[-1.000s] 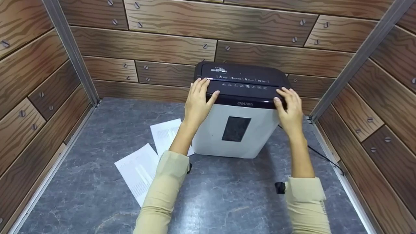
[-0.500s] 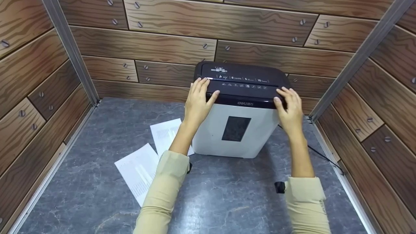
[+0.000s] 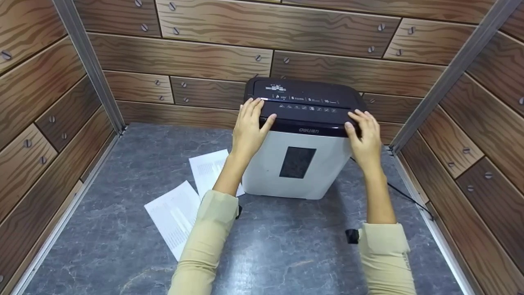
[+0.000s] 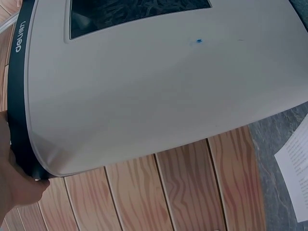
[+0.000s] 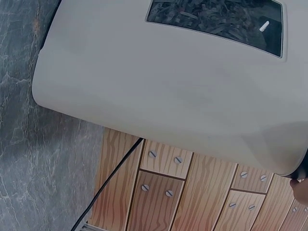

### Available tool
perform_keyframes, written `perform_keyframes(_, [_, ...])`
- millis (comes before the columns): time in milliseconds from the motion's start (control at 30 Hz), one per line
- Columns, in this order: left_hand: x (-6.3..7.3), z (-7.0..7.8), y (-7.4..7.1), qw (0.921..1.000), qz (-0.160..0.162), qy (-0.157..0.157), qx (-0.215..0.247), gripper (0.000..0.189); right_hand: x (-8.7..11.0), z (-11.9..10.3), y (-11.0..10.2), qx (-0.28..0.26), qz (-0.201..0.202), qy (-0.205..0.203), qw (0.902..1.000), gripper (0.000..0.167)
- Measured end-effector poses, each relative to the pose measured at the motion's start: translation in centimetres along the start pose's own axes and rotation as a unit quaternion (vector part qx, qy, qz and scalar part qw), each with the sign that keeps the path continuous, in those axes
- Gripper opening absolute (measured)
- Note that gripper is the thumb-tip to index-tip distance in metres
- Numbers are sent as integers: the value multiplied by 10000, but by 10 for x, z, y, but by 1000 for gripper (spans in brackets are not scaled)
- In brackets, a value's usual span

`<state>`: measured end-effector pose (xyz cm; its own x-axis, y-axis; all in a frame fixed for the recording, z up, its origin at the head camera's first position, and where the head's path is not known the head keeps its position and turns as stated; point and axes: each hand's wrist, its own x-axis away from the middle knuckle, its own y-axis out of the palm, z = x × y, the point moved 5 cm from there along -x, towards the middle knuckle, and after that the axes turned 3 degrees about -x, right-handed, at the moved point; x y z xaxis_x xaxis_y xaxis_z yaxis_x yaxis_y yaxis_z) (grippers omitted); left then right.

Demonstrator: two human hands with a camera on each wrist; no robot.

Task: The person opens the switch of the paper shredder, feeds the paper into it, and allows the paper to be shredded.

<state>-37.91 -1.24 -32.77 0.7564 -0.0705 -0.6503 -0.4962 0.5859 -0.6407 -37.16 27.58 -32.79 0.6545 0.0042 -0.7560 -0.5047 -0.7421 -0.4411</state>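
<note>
A paper shredder (image 3: 327, 164) with a dark top and a pale body stands on the grey floor in the head view. My left hand (image 3: 248, 131) grips the left corner of its top, thumb at the front edge and fingers over the side. Around the opposite corner curl the fingers and thumb of my right hand (image 3: 365, 137). Shredded strips show behind the front window (image 5: 211, 21) in the right wrist view. Only part of the left hand (image 4: 21, 185) appears at the edge of the left wrist view, under the dark rim.
Two printed sheets lie on the floor left of the shredder, one nearer (image 3: 170, 213) and one farther (image 3: 208, 168), partly behind my left arm. A black cord (image 3: 409, 198) runs from the shredder toward the right wall. Wood-patterned panels (image 3: 204, 53) enclose three sides.
</note>
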Motion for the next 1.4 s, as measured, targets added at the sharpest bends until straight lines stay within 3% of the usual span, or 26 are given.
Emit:
perform_keyframes(600, [0, 1, 0, 9999, 98, 53, 60, 56, 0, 2, 0, -11, 50, -59, 10000, 34])
perform_keyframes(867, [0, 0, 0, 10000, -52, -2, -38, 57, 1, 1, 0, 35, 47, -2, 10000, 35])
perform_keyframes(1033, [1, -1, 0, 9998, -132, 119, -122, 56, 8, -7, 2, 331, 280, -123, 9990, 31])
perform_keyframes(1233, [14, -6, -5, 9975, 309, 618, 129, 43, 26, -23, 9, 603, 726, -329, 9950, 31])
perform_keyframes(1400, [33, -11, -11, 9885, 844, 1119, 570, 40, 46, -42, 22, 422, 988, -362, 9935, 40])
